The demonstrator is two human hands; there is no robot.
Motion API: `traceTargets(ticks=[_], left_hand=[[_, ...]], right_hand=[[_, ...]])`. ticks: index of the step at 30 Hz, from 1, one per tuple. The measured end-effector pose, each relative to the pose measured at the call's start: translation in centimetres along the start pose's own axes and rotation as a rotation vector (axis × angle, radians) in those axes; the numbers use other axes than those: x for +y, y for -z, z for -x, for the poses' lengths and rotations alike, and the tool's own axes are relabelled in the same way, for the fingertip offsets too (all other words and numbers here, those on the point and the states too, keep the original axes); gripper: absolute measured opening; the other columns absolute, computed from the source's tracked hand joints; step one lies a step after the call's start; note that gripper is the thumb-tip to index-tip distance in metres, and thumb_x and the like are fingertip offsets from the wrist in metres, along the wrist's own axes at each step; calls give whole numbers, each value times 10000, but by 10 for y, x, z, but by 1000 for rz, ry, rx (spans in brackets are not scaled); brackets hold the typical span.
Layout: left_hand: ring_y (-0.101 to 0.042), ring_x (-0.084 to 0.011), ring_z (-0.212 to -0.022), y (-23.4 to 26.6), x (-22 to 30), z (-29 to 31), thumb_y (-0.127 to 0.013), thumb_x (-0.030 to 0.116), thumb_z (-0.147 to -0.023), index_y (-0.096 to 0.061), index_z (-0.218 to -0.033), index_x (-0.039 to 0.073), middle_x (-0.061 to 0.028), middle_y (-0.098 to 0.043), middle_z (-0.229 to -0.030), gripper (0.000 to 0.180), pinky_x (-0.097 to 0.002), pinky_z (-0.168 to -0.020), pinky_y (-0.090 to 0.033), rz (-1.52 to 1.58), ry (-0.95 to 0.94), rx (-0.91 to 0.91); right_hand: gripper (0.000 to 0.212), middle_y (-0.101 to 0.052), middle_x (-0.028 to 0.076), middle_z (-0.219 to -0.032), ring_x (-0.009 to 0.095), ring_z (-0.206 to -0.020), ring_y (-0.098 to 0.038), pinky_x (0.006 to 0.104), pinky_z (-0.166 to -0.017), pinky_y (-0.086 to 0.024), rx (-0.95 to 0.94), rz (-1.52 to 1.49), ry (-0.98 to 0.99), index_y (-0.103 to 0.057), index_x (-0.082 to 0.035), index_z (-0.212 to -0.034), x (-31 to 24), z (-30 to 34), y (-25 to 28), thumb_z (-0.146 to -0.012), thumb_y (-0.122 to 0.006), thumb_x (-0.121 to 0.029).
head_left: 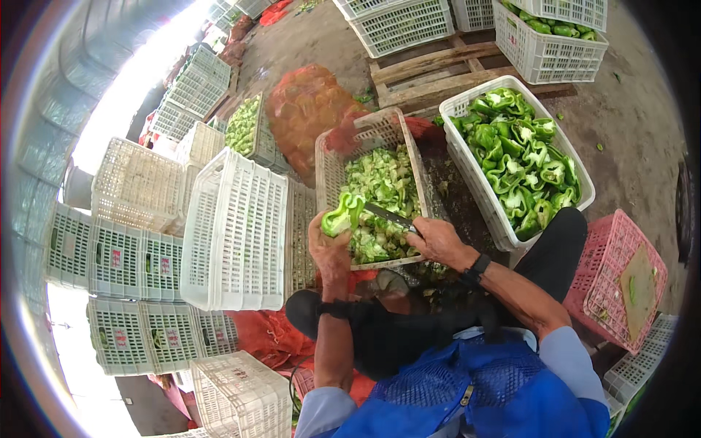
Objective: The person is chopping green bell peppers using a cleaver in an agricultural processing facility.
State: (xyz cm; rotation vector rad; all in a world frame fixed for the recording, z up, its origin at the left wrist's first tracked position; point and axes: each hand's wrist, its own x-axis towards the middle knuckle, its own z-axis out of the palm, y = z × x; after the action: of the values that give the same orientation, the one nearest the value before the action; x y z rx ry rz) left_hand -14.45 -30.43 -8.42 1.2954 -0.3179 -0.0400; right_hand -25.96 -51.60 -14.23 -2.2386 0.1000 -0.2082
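My left hand (pixel 328 247) is closed around a cut green bell pepper (pixel 342 214), its pale inside facing up. In my right hand (pixel 436 241) is a knife (pixel 389 215), whose dark blade points left and reaches the pepper's edge. Both hands are over a white plastic crate (pixel 421 191) in front of me, which holds pale green pepper cores and trimmings (pixel 380 179). To the right, a second white crate (pixel 458 146) is heaped with hollowed green peppers (pixel 515 157).
Stacked white crates (pixel 237 230) stand close on my left. Beyond my crate lies a full orange mesh sack (pixel 307 106). A wooden pallet (pixel 438 69) is ahead, with a crate of whole peppers (pixel 548 55) on it. A pink crate (pixel 602 274) sits at my right.
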Motion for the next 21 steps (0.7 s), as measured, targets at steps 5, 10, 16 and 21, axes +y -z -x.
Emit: traceTargets(ticks=[5, 10, 16, 21], left_hand=[[-630, -308, -1129, -20, 5, 0, -610, -4, -823, -490, -1361, -55, -183, -598, -1277, 554, -445, -948, -569, 247, 148, -181], [-642, -297, -1113, -44, 7, 4, -599, 2, -821, -471, -1378, -77, -188, -610, -1254, 577, -444, -904, -594, 61, 276, -333], [-634, -259, -1129, -75, -10, 10, -681, -106, -795, -500, -1337, -66, -164, -629, -1215, 573, -393, -944, -575, 139, 270, -337], [-653, -179, -1063, -93, -14, 10, -717, -170, -776, -540, -1306, -14, -85, -656, -1187, 580, -328, -922, -556, 167, 269, -367]], right_hand=[[293, -602, 210, -739, 382, -646, -584, 463, -612, -463, 332, 90, -2, -578, 3, -884, -7, 27, 84, -922, -661, -276], [166, -587, 173, -679, 296, -575, -583, 412, -538, -438, 724, 43, -422, -591, -8, -887, 29, 110, 196, -930, -640, -161], [235, -596, 203, -789, 419, -713, -607, 463, -621, -493, 511, 146, -116, -592, -26, -928, -26, 122, 141, -884, -713, -224], [248, -599, 145, -814, 340, -735, -623, 437, -635, -503, 374, 79, 170, -608, -44, -935, -28, 100, 101, -881, -726, -256]])
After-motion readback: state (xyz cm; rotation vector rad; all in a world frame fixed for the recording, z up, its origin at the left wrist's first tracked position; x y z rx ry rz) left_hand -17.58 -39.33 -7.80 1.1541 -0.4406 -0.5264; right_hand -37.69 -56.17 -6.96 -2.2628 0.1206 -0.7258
